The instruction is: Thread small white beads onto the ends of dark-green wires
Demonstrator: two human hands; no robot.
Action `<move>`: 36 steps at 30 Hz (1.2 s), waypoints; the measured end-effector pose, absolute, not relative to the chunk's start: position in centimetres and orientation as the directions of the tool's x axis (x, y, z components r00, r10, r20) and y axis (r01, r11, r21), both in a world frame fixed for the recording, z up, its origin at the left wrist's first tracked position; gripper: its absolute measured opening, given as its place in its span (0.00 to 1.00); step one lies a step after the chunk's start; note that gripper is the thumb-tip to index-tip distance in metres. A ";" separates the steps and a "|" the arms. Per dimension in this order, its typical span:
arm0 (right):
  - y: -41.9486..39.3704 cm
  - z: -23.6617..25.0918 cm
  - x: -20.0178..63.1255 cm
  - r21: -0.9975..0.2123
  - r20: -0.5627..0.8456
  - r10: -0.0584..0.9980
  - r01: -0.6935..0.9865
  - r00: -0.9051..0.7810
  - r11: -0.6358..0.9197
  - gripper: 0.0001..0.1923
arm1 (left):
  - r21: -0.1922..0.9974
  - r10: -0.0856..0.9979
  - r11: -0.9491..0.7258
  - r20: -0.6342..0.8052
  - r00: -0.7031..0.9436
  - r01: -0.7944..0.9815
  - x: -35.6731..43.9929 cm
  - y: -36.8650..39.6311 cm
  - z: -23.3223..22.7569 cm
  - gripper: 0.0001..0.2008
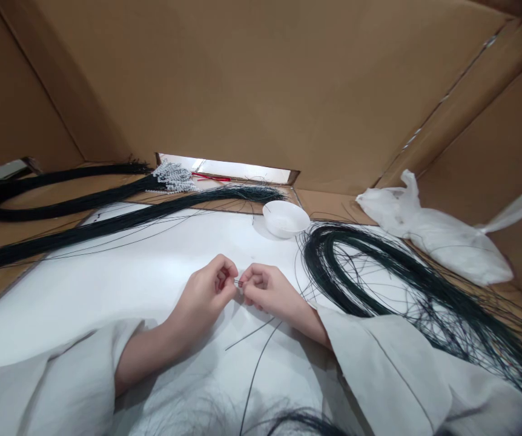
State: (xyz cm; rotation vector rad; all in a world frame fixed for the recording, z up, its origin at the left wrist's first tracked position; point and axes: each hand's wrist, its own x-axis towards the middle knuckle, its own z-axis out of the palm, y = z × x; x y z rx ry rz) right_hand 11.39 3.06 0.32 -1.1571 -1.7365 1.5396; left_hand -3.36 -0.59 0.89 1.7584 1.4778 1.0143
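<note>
Bowl (287, 220): white, near the far edge of the white counter (188, 242); reference for all places below.
Wire (238, 282): thin and dark, a short length exposed between the hands, nearer the wearer than the bowl and slightly left of it.
Left hand (211, 284): thumb and fingers pinched on the wire's left end.
Right hand (270, 287): fingertips pinched on the wire's right end, fingers curled.
Loose strands (248, 335): two, dark, on the wearer's side of the right hand, away from the bowl; connection to the wire cannot be determined.
Looped bundle (401, 261): dark strands, right of the bowl and nearer the wearer, partly behind the right sleeve (392, 357).
Bag (458, 248): white plastic, well to the bowl's right, beyond the looped bundle.
Long bundle (120, 221): dark, extending left from beside the bowl.
White tips (174, 177): clustered on another dark bundle (106, 198), left of the bowl.
Cardboard wall (261, 91): upright, behind the bowl.
</note>
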 end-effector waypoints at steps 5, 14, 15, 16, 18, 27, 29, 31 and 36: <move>3.5 0.3 11.7 -0.988 -0.058 0.937 0.155 -0.345 -0.004 0.02 | 0.801 0.981 -0.187 0.186 0.061 0.568 -4.0 0.4 0.3 0.08; 5.2 0.0 12.1 -0.998 -0.051 0.996 -0.034 -0.069 -0.053 0.05 | 0.568 0.931 -0.360 0.275 0.242 0.740 -2.7 4.6 -1.0 0.11; 5.2 0.0 12.1 -0.998 -0.049 0.996 -0.035 -0.074 -0.052 0.04 | 0.562 0.928 -0.366 0.274 0.251 0.741 -2.3 5.0 -1.0 0.11; 5.2 0.1 12.1 -0.998 -0.048 0.996 -0.035 -0.080 -0.051 0.04 | 0.559 0.926 -0.374 0.274 0.261 0.740 -2.0 5.4 -1.1 0.11; 5.1 0.2 12.1 -0.998 -0.047 0.995 -0.028 -0.089 -0.050 0.03 | 0.559 0.918 -0.395 0.277 0.285 0.729 -1.6 6.0 -1.0 0.10; 4.5 0.4 12.0 -1.000 -0.015 0.986 -0.015 -0.169 -0.018 0.04 | 0.757 0.953 -0.304 0.229 0.200 0.579 -2.2 4.9 -0.2 0.08; 4.1 0.4 11.9 -0.999 -0.005 0.969 -0.031 -0.249 -0.013 0.03 | 0.906 0.985 -0.157 0.116 0.125 0.393 -2.4 3.8 -0.1 0.08; 3.6 0.3 11.7 -0.999 -0.012 0.944 -0.026 -0.329 -0.022 0.03 | 0.976 0.995 -0.032 0.009 0.102 0.217 -2.5 2.8 0.0 0.08; 2.8 0.2 11.7 -0.999 -0.037 0.906 0.007 -0.422 -0.037 0.04 | 0.996 0.992 0.079 -0.082 0.101 0.039 -2.6 1.1 0.2 0.07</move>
